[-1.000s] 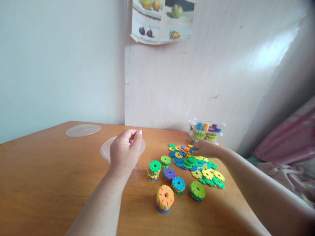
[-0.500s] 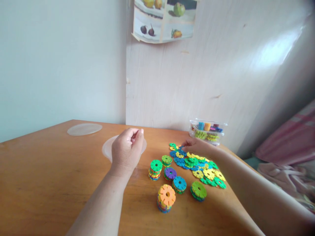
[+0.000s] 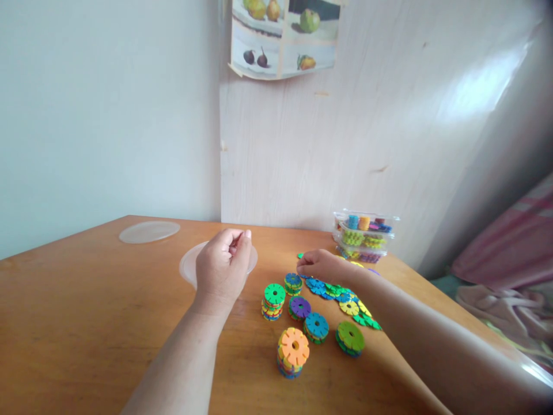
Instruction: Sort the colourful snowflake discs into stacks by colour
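**Snowflake discs: right hand on the loose pile, left hand idle above a lid**

The snowflake discs (image 3: 341, 291) lie scattered flat on the wooden table (image 3: 86, 323), right of centre, with six short stacks standing just in front of them. My right hand (image 3: 317, 265) sits at the far-left edge of that scatter, knuckles up, fingers curled down onto the discs. I cannot tell whether they have pinched a piece; the fingertips are hidden under the hand. The nearest stack, the one with a blue-and-green top (image 3: 293, 282), is just beside that hand, toward me and slightly left. The green-topped stack (image 3: 274, 300) comes next, then the purple (image 3: 299, 306), blue (image 3: 316, 326), green (image 3: 349, 337) and orange (image 3: 294, 350) ones closer to me.

My left hand (image 3: 222, 268) hovers over a clear round lid (image 3: 186, 264), fingers loosely closed with thumb against fingertips; anything between them is too small to make out. It is well apart from the pile, so the right hand is the nearer one. A second lid (image 3: 149, 231) lies farther left, and clear tubs of pieces (image 3: 365, 233) stand by the wall.
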The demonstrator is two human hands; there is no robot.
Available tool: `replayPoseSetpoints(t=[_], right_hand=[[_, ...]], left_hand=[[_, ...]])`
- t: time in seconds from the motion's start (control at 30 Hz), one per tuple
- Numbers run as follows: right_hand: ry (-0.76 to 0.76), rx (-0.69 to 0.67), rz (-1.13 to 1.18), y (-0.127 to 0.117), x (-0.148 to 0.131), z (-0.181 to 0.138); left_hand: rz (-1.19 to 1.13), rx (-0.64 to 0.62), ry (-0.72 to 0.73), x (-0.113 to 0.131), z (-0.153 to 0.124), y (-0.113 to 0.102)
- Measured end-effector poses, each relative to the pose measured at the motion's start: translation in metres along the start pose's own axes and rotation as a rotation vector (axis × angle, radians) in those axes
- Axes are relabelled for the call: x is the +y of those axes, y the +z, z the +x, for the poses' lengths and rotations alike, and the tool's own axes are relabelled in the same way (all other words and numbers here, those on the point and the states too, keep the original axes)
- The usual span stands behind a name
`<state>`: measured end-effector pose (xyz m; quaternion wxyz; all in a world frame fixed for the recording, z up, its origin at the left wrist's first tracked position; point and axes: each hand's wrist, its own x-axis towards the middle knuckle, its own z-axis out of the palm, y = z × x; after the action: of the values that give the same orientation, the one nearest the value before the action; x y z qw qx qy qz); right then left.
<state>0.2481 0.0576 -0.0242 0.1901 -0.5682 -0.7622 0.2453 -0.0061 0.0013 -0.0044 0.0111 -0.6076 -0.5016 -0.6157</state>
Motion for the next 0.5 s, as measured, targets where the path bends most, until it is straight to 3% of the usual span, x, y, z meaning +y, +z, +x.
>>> replayPoseSetpoints(t=[0.2,0.5], right_hand=[[-0.15,-0.109,-0.236,-0.004,-0.022,-0.01],[-0.138,-0.147,-0.263,-0.001,-0.029,-0.01]], left_hand=[[0.009,0.003,0.003,0.0,-0.001,0.0],[0.02,-0.005,-0.003,0.001,0.0,-0.001]])
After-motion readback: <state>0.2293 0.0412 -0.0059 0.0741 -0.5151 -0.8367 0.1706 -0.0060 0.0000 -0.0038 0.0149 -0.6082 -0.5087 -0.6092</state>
